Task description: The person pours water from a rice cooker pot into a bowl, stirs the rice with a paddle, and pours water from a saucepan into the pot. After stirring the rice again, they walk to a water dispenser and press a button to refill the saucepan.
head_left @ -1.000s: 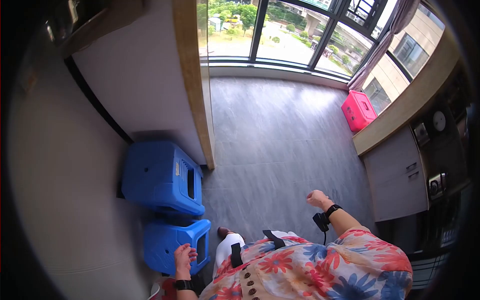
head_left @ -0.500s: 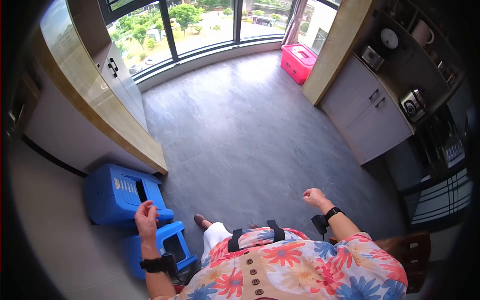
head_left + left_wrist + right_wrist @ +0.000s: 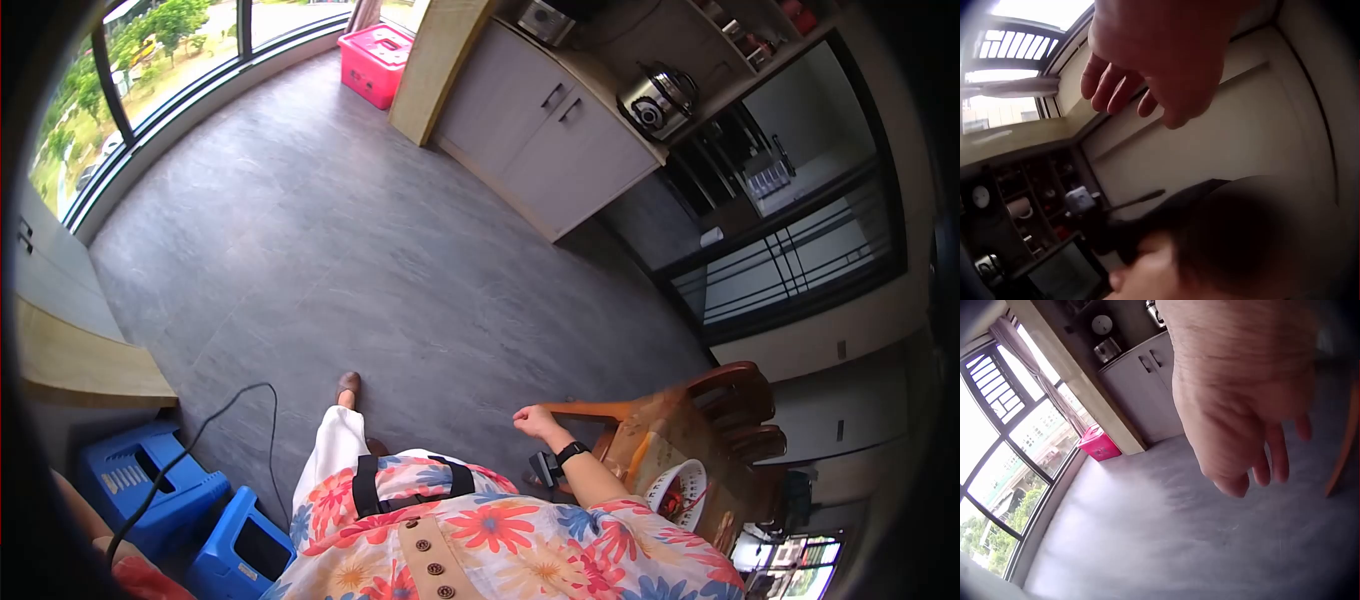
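My left hand (image 3: 1154, 62) is raised close to the head, fingers loose and nothing in them. In the head view only the left forearm (image 3: 82, 512) shows, at the lower left edge, with a black cable (image 3: 190, 450) looping beside it. My right hand (image 3: 537, 421) hangs in front of the body with its fingers loosely bent and holding nothing. Just beyond it, in the head view, stands a wooden chair (image 3: 735, 390) at a table (image 3: 645, 440). On that table sits a white basket (image 3: 655, 490) with red things in it.
Two blue plastic stools (image 3: 150, 475) stand at the lower left. A pink lidded box (image 3: 372, 80) is by the window, beside a pale cabinet (image 3: 500, 90) with a metal cooker (image 3: 660, 100) on top. Grey floor (image 3: 330, 250) stretches between them.
The view has swung to the right, bringing the table, chair and basket in and shifting the stools left. The left hand has risen out of the head view. The right hand stays loosely bent.
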A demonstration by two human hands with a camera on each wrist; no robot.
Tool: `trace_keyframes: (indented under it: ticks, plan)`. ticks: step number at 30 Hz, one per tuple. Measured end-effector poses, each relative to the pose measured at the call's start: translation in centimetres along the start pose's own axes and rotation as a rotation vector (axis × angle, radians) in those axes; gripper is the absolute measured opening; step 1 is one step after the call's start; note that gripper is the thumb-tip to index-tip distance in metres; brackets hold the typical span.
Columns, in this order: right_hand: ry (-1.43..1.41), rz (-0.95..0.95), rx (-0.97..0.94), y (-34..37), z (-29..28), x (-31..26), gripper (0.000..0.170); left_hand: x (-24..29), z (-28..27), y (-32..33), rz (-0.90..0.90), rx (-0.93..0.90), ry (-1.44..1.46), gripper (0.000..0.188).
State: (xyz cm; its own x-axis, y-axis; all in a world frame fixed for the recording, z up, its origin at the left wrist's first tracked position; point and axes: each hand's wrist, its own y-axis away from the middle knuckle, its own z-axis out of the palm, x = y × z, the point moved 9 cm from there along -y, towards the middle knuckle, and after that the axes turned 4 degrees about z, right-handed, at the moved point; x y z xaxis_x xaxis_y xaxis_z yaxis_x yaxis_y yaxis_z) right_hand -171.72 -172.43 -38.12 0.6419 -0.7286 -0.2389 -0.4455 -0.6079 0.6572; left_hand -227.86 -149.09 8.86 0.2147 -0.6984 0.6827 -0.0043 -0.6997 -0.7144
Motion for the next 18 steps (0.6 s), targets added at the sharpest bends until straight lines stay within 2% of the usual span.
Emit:
trace_keyframes:
  ticks: [7,8,11,13,18]
  plan:
    - [-0.098,-0.003,0.099,-0.7,-5.2,-2.5,0.028,-6.2,9.9,-7.8,0.032,-0.040,0.167,0.028]
    - [-0.160,0.046,0.099,-0.8,-6.0,-2.4,0.029,-6.8,11.5,-8.9,0.041,-0.047,0.186,0.028]
    - [-0.343,0.093,0.131,-1.0,-6.9,-1.9,0.026,-8.7,17.3,-11.7,0.053,-0.089,0.240,0.028]
    - [-0.342,0.111,0.154,-0.2,-7.8,-1.6,0.027,-9.5,21.9,-12.7,0.049,-0.128,0.273,0.029]
    - [-0.494,0.192,0.180,-0.8,-7.4,4.5,0.026,-9.0,35.2,-13.1,0.031,-0.328,0.336,0.029]
